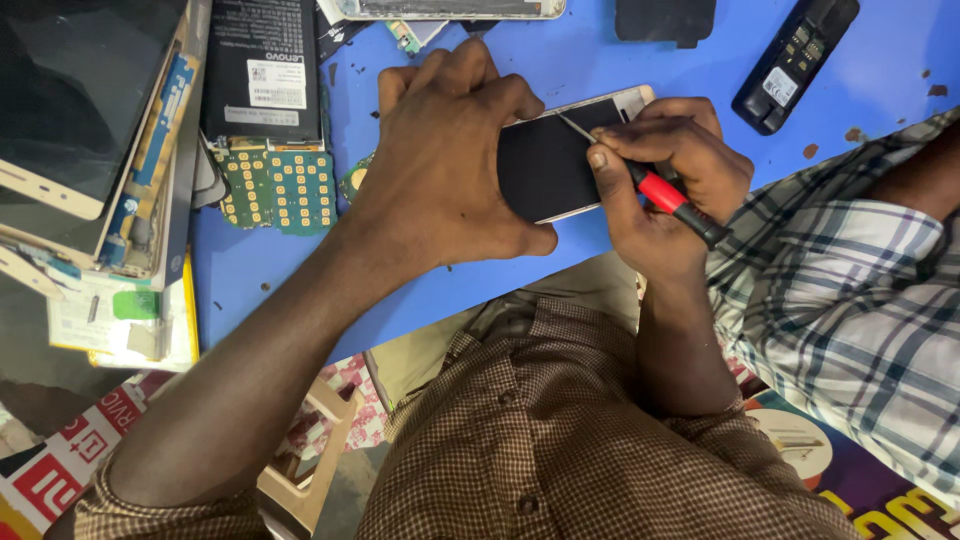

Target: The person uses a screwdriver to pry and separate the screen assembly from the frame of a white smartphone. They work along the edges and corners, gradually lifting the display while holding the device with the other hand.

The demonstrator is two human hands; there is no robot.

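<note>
1. Head view: the left hand (440, 170) clamps a dark-screened smartphone (555, 160) at the near edge of the blue counter (600, 50).
2. The right hand (665, 190), just right of the smartphone, grips a red-handled screwdriver (665, 195), its tip on the smartphone's upper edge.
3. Green circuit boards (275, 190) lie left of the smartphone.

You wear a brown-and-cream small-checked shirt (560, 430) with dark buttons down the front and short sleeves; your forearms and both hands are bare, with no rings, watch or gloves.
</note>
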